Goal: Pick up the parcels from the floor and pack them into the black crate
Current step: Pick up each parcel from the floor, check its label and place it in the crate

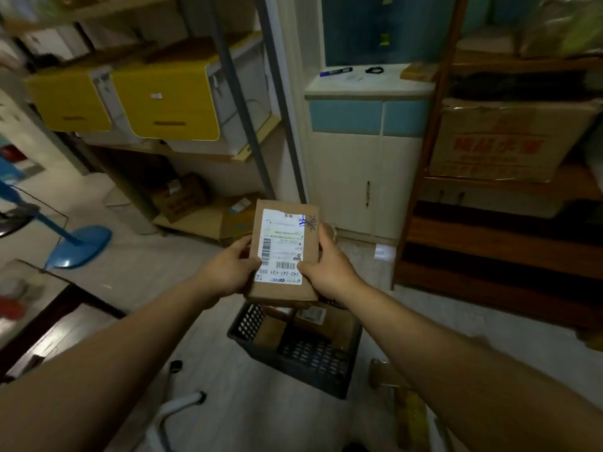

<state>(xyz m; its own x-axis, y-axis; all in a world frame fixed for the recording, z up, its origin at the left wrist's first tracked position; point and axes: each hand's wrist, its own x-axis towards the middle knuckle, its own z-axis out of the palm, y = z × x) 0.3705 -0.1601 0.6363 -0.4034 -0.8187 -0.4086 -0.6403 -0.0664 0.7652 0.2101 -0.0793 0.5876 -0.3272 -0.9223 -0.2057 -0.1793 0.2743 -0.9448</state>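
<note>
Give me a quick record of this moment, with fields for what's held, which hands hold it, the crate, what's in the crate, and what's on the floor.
held: cardboard parcel, white shipping label facing up
hands: left hand and right hand grip its near end, one on each side
crate: black crate on the floor, under the parcel in this view
crate contents: a few brown boxes, not full
floor: brown packages right of the crate, blurred
</note>
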